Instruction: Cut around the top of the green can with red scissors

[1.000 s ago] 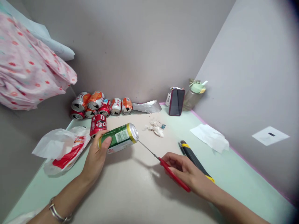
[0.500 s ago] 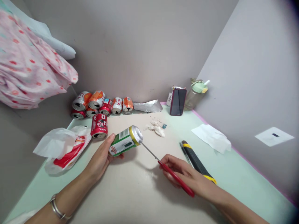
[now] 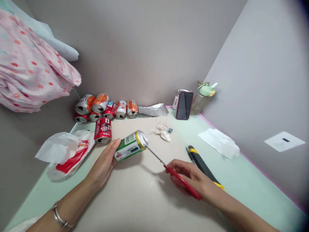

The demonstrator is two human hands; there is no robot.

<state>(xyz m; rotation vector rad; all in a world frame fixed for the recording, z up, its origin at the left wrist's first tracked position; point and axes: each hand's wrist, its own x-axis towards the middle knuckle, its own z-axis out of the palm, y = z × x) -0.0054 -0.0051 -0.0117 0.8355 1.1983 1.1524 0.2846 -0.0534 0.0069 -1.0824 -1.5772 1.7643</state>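
Our left hand (image 3: pixel 102 167) holding one green-and-white drink can (image 3: pixel 129 146), our right hand (image 3: pixel 189 175) holding red-handled scissors (image 3: pixel 180 179), tip at can's rim

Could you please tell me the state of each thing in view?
Green can: tilted, in left hand
Scissors: in right hand; open or shut unclear
Red can: opened, on its side
Back cans: opened, on their sides
Phone: propped up, screen dark
Bottle: lidded
Bag: crumpled
Paper: creased
Cutter: lying flat

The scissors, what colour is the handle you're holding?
The scissors' handle is red. It shows best in the head view.
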